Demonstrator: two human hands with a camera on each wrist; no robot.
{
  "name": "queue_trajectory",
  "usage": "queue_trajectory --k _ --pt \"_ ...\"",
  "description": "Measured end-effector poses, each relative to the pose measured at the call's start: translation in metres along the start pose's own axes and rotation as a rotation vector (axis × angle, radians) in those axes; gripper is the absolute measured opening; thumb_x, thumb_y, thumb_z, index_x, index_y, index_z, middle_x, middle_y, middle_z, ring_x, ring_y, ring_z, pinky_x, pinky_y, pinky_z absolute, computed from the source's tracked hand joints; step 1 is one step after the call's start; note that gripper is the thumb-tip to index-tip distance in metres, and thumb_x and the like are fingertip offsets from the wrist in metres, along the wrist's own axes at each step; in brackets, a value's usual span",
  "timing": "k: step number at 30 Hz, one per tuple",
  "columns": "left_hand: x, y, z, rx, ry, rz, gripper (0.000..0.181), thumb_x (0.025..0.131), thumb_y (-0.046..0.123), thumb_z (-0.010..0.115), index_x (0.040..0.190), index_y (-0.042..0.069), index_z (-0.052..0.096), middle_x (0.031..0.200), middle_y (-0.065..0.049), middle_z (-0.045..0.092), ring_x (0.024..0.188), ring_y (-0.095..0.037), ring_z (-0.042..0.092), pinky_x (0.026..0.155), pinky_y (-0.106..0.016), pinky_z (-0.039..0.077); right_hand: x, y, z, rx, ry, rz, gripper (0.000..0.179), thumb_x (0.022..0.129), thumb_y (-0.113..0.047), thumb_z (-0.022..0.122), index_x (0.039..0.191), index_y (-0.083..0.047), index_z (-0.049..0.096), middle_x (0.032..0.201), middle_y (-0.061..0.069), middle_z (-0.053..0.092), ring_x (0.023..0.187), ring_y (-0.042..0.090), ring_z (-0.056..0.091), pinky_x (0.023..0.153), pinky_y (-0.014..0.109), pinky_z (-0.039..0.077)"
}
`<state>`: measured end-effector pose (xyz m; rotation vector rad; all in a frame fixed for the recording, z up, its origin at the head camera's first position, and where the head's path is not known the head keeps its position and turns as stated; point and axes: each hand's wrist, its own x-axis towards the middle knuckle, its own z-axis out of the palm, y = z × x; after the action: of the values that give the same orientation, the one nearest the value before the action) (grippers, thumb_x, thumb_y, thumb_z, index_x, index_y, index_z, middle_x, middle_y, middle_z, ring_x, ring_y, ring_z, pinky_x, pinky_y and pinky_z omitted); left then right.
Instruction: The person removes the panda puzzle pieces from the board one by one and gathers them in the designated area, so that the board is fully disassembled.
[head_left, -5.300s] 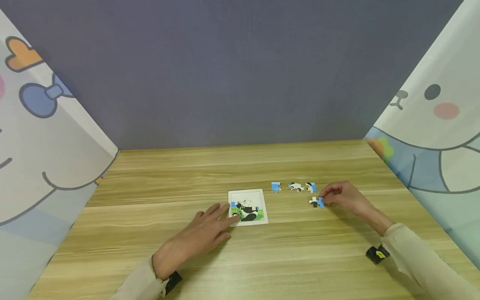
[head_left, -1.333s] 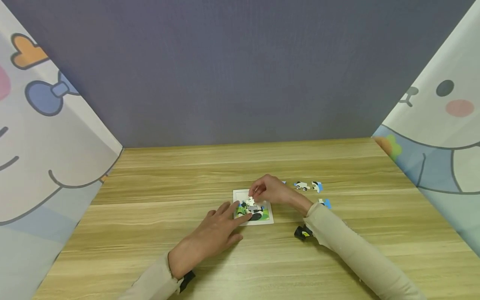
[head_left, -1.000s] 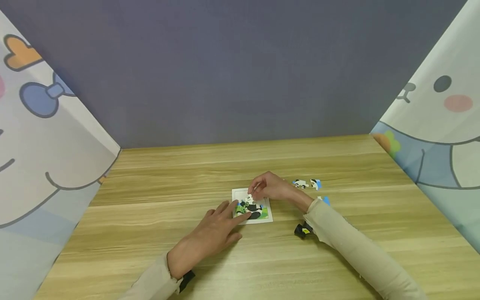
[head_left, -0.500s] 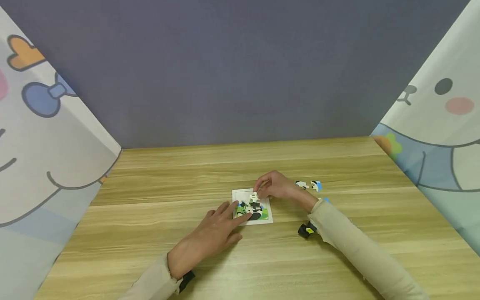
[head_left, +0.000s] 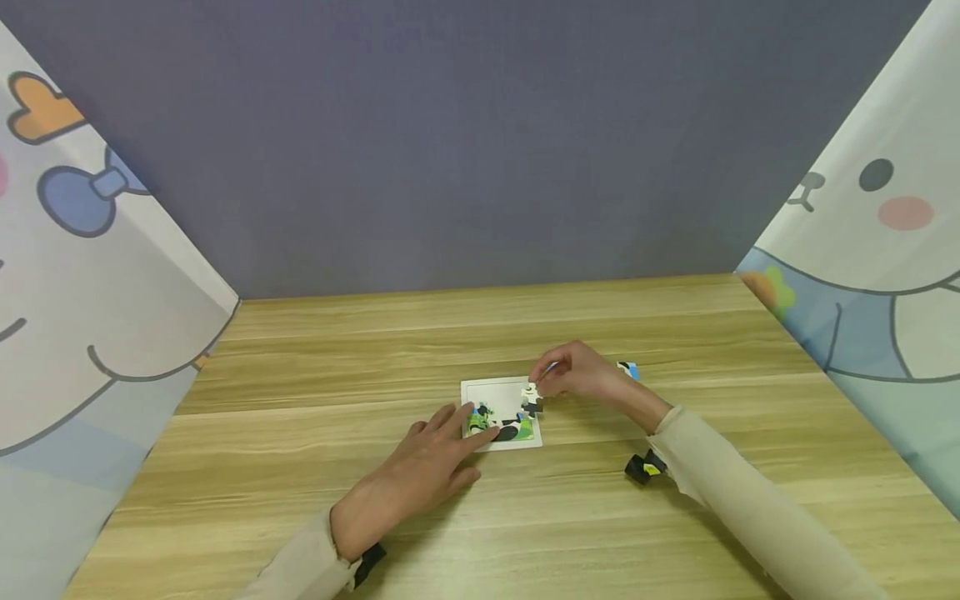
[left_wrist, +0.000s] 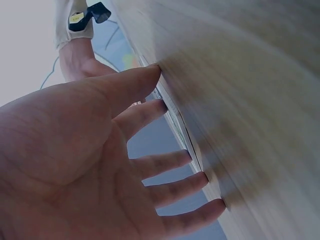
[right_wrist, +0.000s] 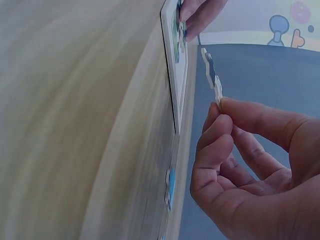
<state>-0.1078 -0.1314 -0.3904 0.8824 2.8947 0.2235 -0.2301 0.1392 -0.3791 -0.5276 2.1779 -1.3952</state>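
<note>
My left hand (head_left: pixel 416 475) rests with spread fingers on the left and lower part of a white puzzle tray (head_left: pixel 480 392). In the tray's lower part lie joined jigsaw pieces (head_left: pixel 510 429) with a green and panda picture; its upper part shows bare white. My right hand (head_left: pixel 577 371) pinches a white-and-black jigsaw piece (head_left: pixel 532 400) between thumb and fingertips, at the tray's right edge. From the right wrist view, this jigsaw piece (right_wrist: pixel 212 75) is raised off the surface, seen edge-on. The left wrist view shows the left fingertips (left_wrist: pixel 185 157) touching the tray's edge and the table.
A loose blue, black and white jigsaw piece (head_left: pixel 630 369) lies on the wooden table (head_left: pixel 337 350) beyond the right forearm. Other loose pieces are hidden behind that hand and arm. A grey wall (head_left: pixel 480 150) stands behind, with cartoon panels (head_left: pixel 847 275) at the sides.
The right hand has come from the loose pieces to the tray. Over the last second it has drawn the white-and-black jigsaw piece rightward from above the panda picture. The left hand stays put.
</note>
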Motion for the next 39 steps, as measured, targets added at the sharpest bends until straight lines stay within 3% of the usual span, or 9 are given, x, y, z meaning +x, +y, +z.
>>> queue_trajectory --k 10,22,27,39 --pt "-0.002 0.001 -0.001 -0.026 -0.002 -0.001 0.053 0.1 0.036 0.061 0.15 0.027 0.048 0.155 -0.02 0.036 0.14 -0.044 0.037 0.097 -0.062 0.044 -0.023 0.007 -0.02 -0.055 0.049 -0.001 0.019 0.089 -0.007 0.072 0.107 0.0 0.072 0.103 0.012 0.072 0.092 0.023 0.066 0.081 0.045 0.054" --pt "-0.004 0.001 -0.003 -0.058 0.025 0.011 0.052 0.1 0.034 0.062 0.15 0.025 0.048 0.156 -0.02 0.035 0.14 -0.045 0.037 0.098 -0.064 0.042 -0.042 0.024 -0.044 -0.009 0.082 0.037 0.026 0.091 -0.005 0.07 0.113 0.009 0.068 0.101 0.015 0.071 0.091 0.026 0.069 0.081 0.043 0.057" --pt "-0.003 0.001 -0.003 -0.06 0.03 0.018 0.052 0.1 0.034 0.062 0.149 0.025 0.049 0.155 -0.021 0.036 0.139 -0.045 0.038 0.097 -0.064 0.043 -0.048 0.029 -0.054 -0.025 0.095 0.055 0.024 0.091 -0.007 0.071 0.111 0.006 0.069 0.1 0.015 0.072 0.087 0.027 0.067 0.076 0.041 0.057" --pt "-0.003 0.0 0.0 -0.053 0.03 0.022 0.053 0.1 0.034 0.061 0.15 0.026 0.048 0.155 -0.021 0.036 0.14 -0.045 0.037 0.096 -0.064 0.043 -0.05 0.04 -0.062 -0.056 0.081 0.029 0.02 0.09 -0.001 0.07 0.107 0.007 0.069 0.098 0.016 0.072 0.087 0.022 0.067 0.077 0.034 0.056"
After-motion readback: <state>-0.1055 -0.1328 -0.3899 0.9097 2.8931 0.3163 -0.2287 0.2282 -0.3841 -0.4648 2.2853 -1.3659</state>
